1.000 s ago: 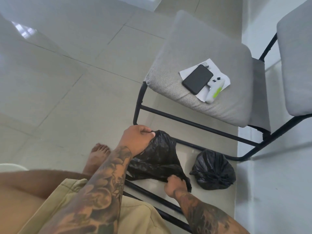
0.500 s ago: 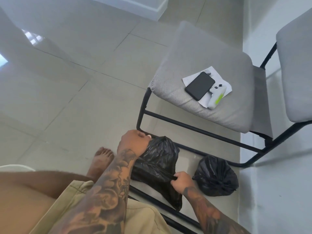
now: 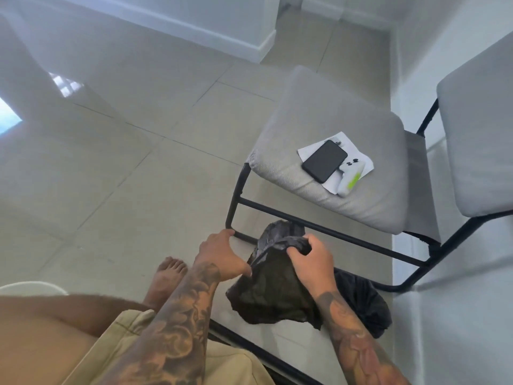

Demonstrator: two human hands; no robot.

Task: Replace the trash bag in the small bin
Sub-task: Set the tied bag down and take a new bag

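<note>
A thin black trash bag (image 3: 273, 290) hangs loose between my hands above the tiled floor, its mouth bunched at the top. My left hand (image 3: 222, 255) pinches the bag's left edge with thumb and fingers. My right hand (image 3: 312, 259) grips the gathered top of the bag from the right. A second black bag (image 3: 363, 304), tied and full, sits on the floor to the right, partly hidden behind my right forearm. No bin shows in this view.
A grey padded chair (image 3: 327, 129) with a black metal frame stands just beyond the bag, carrying a phone (image 3: 324, 161), a white-and-green device (image 3: 351, 179) and paper. A second chair (image 3: 480, 129) is at right by the wall. My bare foot (image 3: 166, 276) rests on the floor.
My right hand has climbed from the bag's lower edge to its bunched top. The bag now hangs more spread out between both hands. The camera has tilted up slightly.
</note>
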